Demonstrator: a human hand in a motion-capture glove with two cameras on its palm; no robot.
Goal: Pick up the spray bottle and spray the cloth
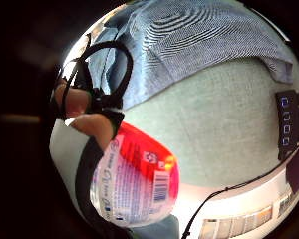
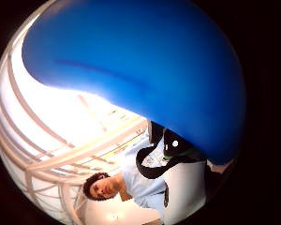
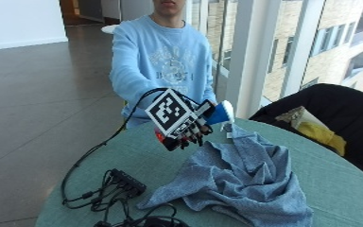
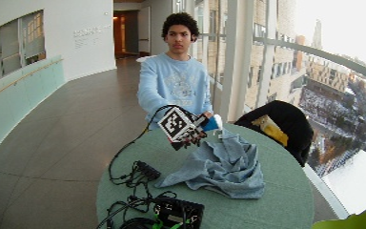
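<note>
In the outside view my gloved right hand [image 3: 187, 126] holds the spray bottle [image 3: 214, 116] in the air above the far side of the round green table [image 3: 137, 156]. The fingers curl round its neck. Its blue head and white nozzle point toward the crumpled blue-grey cloth [image 3: 238, 177], which lies on the table and rises to a peak just below the nozzle. Close to the palm sits the bottle's red labelled body [image 1: 139, 184], with the cloth [image 1: 189, 45] beyond it. The blue spray head [image 2: 145, 61] fills the thumb side view.
A black cable hub [image 3: 128, 182] with loose cables lies on the table's near left. A black box [image 4: 180, 212] sits at the near edge. A black chair [image 3: 339, 109] with a yellow item stands at the right, beside the windows.
</note>
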